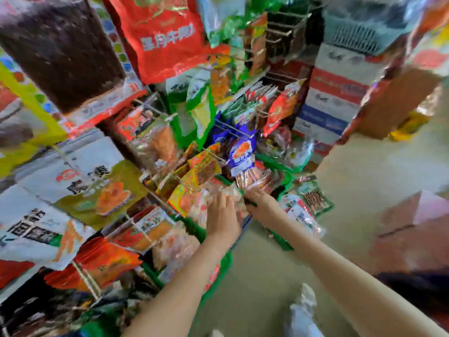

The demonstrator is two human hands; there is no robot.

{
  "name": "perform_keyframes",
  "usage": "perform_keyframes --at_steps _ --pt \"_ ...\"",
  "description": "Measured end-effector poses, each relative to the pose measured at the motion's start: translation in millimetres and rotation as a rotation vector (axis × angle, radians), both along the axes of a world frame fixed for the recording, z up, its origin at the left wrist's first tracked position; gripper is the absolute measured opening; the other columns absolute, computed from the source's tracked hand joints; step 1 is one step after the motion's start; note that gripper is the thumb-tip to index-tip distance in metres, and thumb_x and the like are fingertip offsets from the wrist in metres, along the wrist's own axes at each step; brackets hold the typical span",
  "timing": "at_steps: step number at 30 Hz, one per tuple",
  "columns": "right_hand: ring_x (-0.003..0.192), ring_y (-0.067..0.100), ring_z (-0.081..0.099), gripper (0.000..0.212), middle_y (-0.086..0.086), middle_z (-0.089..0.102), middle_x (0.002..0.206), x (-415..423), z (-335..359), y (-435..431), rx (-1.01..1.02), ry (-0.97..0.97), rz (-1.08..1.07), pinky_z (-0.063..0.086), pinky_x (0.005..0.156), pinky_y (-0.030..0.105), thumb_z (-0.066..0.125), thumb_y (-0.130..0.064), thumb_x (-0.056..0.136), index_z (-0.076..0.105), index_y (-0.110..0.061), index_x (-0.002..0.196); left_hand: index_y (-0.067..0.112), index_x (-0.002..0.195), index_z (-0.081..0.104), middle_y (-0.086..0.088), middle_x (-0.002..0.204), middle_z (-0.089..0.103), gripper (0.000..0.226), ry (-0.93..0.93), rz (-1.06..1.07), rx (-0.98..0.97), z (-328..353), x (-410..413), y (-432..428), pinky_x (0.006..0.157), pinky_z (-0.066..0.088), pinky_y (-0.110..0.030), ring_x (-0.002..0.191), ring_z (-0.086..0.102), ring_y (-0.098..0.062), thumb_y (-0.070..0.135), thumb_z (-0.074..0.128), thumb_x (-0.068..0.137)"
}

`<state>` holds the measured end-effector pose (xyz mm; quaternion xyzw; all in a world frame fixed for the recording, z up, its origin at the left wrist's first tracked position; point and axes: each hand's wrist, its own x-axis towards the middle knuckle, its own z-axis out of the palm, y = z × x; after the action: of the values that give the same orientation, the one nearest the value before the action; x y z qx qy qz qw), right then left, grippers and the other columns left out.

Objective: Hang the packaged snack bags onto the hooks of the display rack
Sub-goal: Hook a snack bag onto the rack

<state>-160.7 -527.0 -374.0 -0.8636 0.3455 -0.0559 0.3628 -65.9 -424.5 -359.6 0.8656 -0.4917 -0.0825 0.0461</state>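
The frame is blurred by motion. A display rack (233, 128) with metal hooks fills the left and middle, hung with many coloured snack bags. Both my arms reach down to a green basket (286, 173) of packaged snacks below the rack. My left hand (223, 215) lies with straight fingers on a clear bag of pale snacks (218, 190) in the basket. My right hand (261, 203) is at the basket's rim beside it, touching the same heap of bags; whether its fingers grip a bag is hidden by blur.
Stacked cartons (332, 100) stand at the back right. A brown cardboard box (413, 229) sits on the floor at right. Loose snack bags (313, 198) lie on the floor beside the basket. A second green basket (213, 268) sits under my left forearm.
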Motion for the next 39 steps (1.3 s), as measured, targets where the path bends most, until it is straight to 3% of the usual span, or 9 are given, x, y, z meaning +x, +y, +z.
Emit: perform_keyframes --at_steps 2,7,13,16,22,29,34,36,39 --pt "0.111 0.031 0.054 0.037 0.017 0.058 0.118 -38.3 -16.3 -37.2 0.036 0.023 -0.058 0.037 0.093 0.032 0.058 0.001 0.078 0.062 -0.004 0.115 0.004 0.095 0.067 -0.016 0.097 0.064 0.045 0.108 -0.054 0.046 -16.0 -31.0 -39.5 0.073 0.052 -0.032 0.087 0.063 -0.033 0.026 0.080 0.057" --pt "0.115 0.029 0.051 0.037 0.010 0.050 0.128 -146.1 -60.0 -144.2 0.109 0.161 -0.241 0.043 0.092 0.037 0.053 -0.008 0.088 0.053 -0.009 0.125 0.007 0.130 0.044 -0.013 0.135 0.043 0.046 0.213 -0.119 0.109 -60.6 -106.1 -147.2 0.106 0.027 -0.034 0.126 0.037 -0.029 0.025 0.051 0.089" --pt "0.110 0.027 0.051 0.038 0.006 0.057 0.112 -234.0 -144.7 -246.2 0.209 0.335 -0.378 0.044 0.088 0.035 0.058 -0.013 0.082 0.054 -0.022 0.119 0.010 0.142 0.030 -0.008 0.147 0.028 0.050 0.262 -0.115 0.221 -134.4 -148.7 -252.2 0.112 0.019 -0.032 0.136 0.023 -0.024 0.030 0.039 0.097" --pt "0.109 0.035 0.048 0.046 0.017 0.053 0.112 -252.0 -202.4 -271.5 0.245 0.367 -0.446 0.039 0.090 0.036 0.058 -0.002 0.080 0.050 -0.008 0.124 0.010 0.144 0.027 -0.008 0.148 0.026 0.051 0.309 -0.086 0.272 -204.6 -155.6 -290.1 0.112 0.019 -0.032 0.136 0.022 -0.025 0.029 0.037 0.098" --pt "0.116 0.041 0.043 0.050 0.025 0.048 0.122 -269.6 -408.8 -310.0 0.298 0.452 -0.552 0.033 0.096 0.039 0.056 0.002 0.082 0.039 0.006 0.130 0.009 0.144 0.025 -0.010 0.152 0.019 0.054 0.357 -0.143 0.425 -415.4 -169.5 -356.4 0.113 0.013 -0.031 0.140 0.015 -0.024 0.026 0.041 0.095" --pt "0.117 0.036 0.048 0.063 0.021 0.049 0.130 -264.2 -663.4 -382.7 0.415 0.551 -0.581 0.040 0.091 0.039 0.068 -0.013 0.079 0.038 -0.007 0.134 0.010 0.147 0.017 -0.007 0.154 0.016 0.055 0.389 -0.179 0.534 -637.1 -185.3 -381.6 0.113 0.017 -0.033 0.141 0.014 -0.024 0.026 0.037 0.099" --pt "0.128 0.034 0.035 0.106 0.017 0.036 0.140 -257.3 -781.0 -414.0 0.365 0.626 -0.507 0.030 0.102 0.045 0.081 -0.043 0.061 0.019 -0.016 0.143 0.011 0.148 0.015 -0.006 0.156 0.010 0.059 0.409 -0.175 0.571 -723.3 -180.7 -375.3 0.115 0.012 -0.033 0.142 0.010 -0.023 0.023 0.042 0.097" --pt "0.123 0.033 0.039 0.101 0.015 0.043 0.129 -255.8 -795.7 -401.6 0.296 0.691 -0.506 0.028 0.099 0.045 0.080 -0.051 0.059 0.025 -0.013 0.135 0.011 0.147 0.015 -0.007 0.155 0.012 0.061 0.413 -0.169 0.555 -731.3 -177.3 -371.2 0.116 0.015 -0.034 0.141 0.012 -0.024 0.024 0.045 0.095" --pt "0.100 0.029 0.052 0.063 0.008 0.059 0.097 -252.2 -785.9 -373.0 0.291 0.710 -0.453 0.029 0.083 0.039 0.077 -0.051 0.063 0.043 -0.013 0.099 0.011 0.146 0.017 -0.008 0.154 0.014 0.059 0.410 -0.160 0.522 -717.1 -174.4 -368.6 0.115 0.016 -0.034 0.140 0.014 -0.024 0.023 0.045 0.095"
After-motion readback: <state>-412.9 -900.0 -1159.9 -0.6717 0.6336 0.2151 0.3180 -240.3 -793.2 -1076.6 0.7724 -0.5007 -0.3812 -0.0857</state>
